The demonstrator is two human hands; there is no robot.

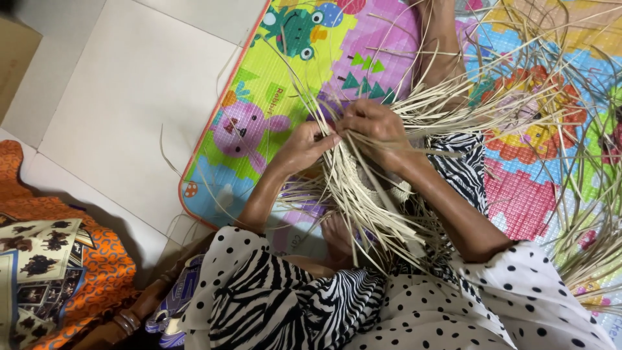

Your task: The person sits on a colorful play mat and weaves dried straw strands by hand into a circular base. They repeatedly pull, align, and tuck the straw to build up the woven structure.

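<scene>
A bundle of pale straw strips (363, 194) fans out over my lap, woven together at its centre. My left hand (303, 148) pinches a few of the strips at the bundle's upper left edge. My right hand (372, 126) is closed over the strips just beside it, fingers curled into the weave. Both hands nearly touch. Long loose ends (518, 91) of the strips spread up and to the right, over my outstretched leg (444, 45).
A colourful play mat (285, 78) with cartoon animals lies under me on a white tiled floor (116, 97). An orange patterned cloth (58, 259) sits at the lower left. More loose strips (596, 214) pile at the right edge. My zebra-striped and polka-dot garment (389, 304) fills the bottom.
</scene>
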